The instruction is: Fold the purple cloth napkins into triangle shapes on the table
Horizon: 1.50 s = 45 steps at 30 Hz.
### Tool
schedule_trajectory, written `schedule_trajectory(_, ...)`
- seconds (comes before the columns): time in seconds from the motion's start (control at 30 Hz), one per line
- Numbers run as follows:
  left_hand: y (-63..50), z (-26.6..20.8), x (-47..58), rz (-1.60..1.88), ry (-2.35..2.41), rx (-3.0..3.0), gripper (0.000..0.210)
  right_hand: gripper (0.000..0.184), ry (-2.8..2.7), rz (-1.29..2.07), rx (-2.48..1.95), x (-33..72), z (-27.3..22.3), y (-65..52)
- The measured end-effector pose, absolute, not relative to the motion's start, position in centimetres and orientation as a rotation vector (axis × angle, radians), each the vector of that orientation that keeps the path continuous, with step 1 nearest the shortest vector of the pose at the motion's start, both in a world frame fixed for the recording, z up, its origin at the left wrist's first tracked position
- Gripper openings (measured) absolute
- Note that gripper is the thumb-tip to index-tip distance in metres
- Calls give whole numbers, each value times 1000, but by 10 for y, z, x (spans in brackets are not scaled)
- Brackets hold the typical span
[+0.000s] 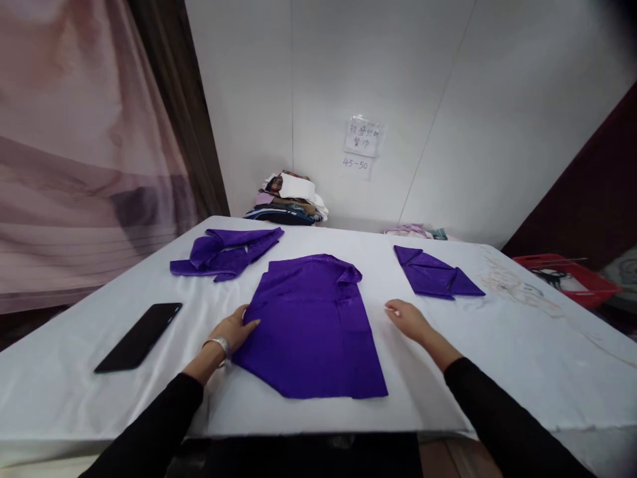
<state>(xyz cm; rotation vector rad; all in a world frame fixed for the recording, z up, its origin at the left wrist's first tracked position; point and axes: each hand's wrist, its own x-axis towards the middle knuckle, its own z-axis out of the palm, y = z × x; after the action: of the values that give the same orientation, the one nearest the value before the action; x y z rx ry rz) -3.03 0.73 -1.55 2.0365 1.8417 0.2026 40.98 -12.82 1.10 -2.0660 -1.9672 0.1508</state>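
Note:
A purple satin napkin [303,332] lies partly spread in front of me, its far edge folded over and its far right corner rumpled. My left hand [235,330], with a silver bracelet at the wrist, grips the napkin's left edge, the thumb on top. To the right of the cloth, apart from it, my right hand [407,318] hovers over or rests on the white tablecloth with curled fingers and nothing visible in them. Farther back on the right is a flat folded purple napkin [432,273]. Another purple napkin [229,251], loosely crumpled, lies back left.
A black phone [139,337] lies on the white tablecloth [199,398] at left. Stacked cloths [288,199] stand against the wall, with a smaller cloth pile [411,230] to their right. A red basket [567,275] is beyond the right edge. Handwritten paper signs [362,138] hang on the wall.

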Motion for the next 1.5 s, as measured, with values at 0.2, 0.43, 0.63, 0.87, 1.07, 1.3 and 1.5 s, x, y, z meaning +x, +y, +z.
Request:
schedule_trajectory(0.2,52,-2,-3,393,1926,1917,71,43,-2249,373,-1475,291,-8,-70)
schedule_trajectory(0.43,95,-11,22,425,1951,1900,32,32,-2508,192,-1623,268,-11,-17)
schedule_trajectory(0.63,111,-17,31,456,1946,1947,28,23,-2348,-25,-2254,377,21,-20)
schedule_trajectory(0.87,124,-16,36,470,1943,1930,40,32,-2166,-42,-2363,400,37,-29)
schedule_trajectory(1.07,95,-11,8,523,1865,1834,69,46,-2390,437,-1580,308,-8,-89)
schedule_trajectory(1.3,-3,-26,-47,660,1649,1802,67,43,-2385,458,-1511,314,-7,-175)
schedule_trajectory(1.5,-55,-24,-57,775,1503,1699,68,44,-2459,508,-1347,307,5,-213)
